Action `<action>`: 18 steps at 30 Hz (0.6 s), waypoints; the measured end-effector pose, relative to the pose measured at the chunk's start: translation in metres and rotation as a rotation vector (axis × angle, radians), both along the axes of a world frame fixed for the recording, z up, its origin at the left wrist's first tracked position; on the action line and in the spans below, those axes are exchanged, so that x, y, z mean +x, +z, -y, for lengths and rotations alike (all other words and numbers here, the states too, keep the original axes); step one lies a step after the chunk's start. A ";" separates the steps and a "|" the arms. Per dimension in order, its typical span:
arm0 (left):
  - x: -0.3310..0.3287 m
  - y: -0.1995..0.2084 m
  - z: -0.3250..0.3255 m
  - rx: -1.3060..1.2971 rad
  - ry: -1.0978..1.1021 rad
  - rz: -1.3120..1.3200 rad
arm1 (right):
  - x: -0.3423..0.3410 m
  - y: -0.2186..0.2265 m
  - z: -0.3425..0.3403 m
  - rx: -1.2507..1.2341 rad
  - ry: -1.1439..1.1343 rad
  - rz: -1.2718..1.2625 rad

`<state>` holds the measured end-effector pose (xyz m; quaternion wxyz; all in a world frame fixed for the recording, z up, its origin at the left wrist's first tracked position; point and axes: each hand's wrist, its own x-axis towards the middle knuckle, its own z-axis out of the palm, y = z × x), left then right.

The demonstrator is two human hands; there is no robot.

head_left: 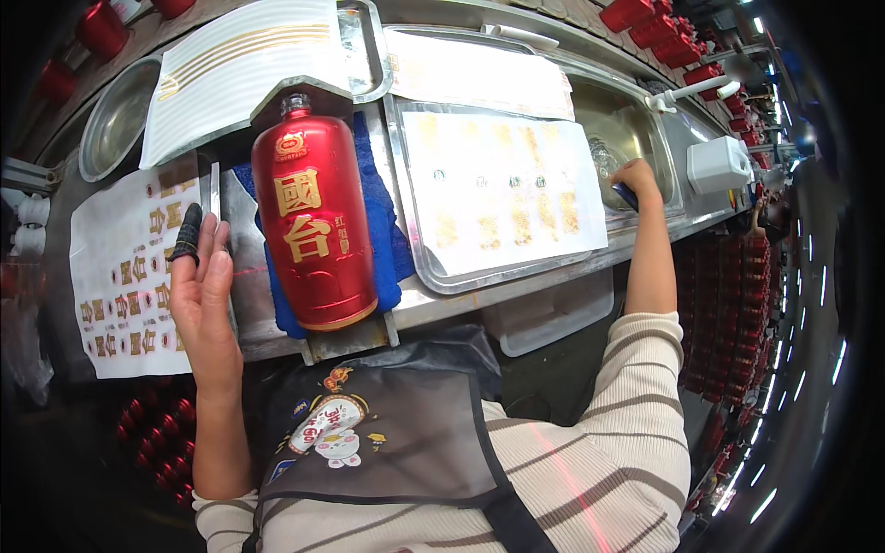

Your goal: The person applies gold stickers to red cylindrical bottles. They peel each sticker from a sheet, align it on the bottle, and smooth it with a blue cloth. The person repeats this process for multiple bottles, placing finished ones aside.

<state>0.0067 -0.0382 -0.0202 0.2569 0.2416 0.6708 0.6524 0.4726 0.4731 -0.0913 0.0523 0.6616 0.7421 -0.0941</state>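
Observation:
A glossy red bottle (318, 217) with gold characters lies on its back on a blue cloth (392, 230), neck pointing away from me. Left of it, my left hand (205, 300) is raised with fingers stretched out, a black cover on one finger. It holds nothing and is beside a white sheet of gold decals (129, 276). At the right, my right hand (638, 177) is closed on a small dark blue flat tool (625, 195), perhaps a scraper, mostly hidden by the hand. That hand is over the near edge of a metal sink (671, 152) with water in it.
Another decal sheet (502, 189) lies on a metal tray (470, 278) between bottle and sink. A white sheet with gold strips (249, 69) and a metal bowl (115, 120) are at the far left. A white jug (719, 166) stands beyond the sink, near a faucet (662, 100).

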 end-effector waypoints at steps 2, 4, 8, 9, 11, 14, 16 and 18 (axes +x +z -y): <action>-0.007 0.005 0.001 0.015 -0.008 -0.058 | -0.009 0.029 0.006 0.054 0.004 -0.009; -0.016 0.017 -0.003 0.056 -0.024 -0.128 | -0.034 0.074 0.026 0.133 0.078 -0.054; -0.004 0.051 -0.042 0.213 -0.069 -0.189 | -0.082 0.157 0.075 0.084 0.192 -0.079; -0.003 0.058 -0.048 0.223 -0.163 -0.186 | -0.101 0.177 0.094 0.067 0.236 -0.104; 0.004 0.066 -0.060 0.247 -0.299 -0.134 | -0.143 0.206 0.140 0.120 0.317 -0.192; 0.025 0.078 -0.095 0.277 -0.450 -0.228 | -0.209 0.243 0.191 -0.039 0.646 -0.271; 0.027 0.070 -0.126 0.468 -0.599 -0.386 | -0.228 0.269 0.230 -0.129 0.731 -0.367; 0.029 0.080 -0.134 0.317 -0.746 -0.333 | -0.248 0.279 0.248 -0.259 0.821 -0.451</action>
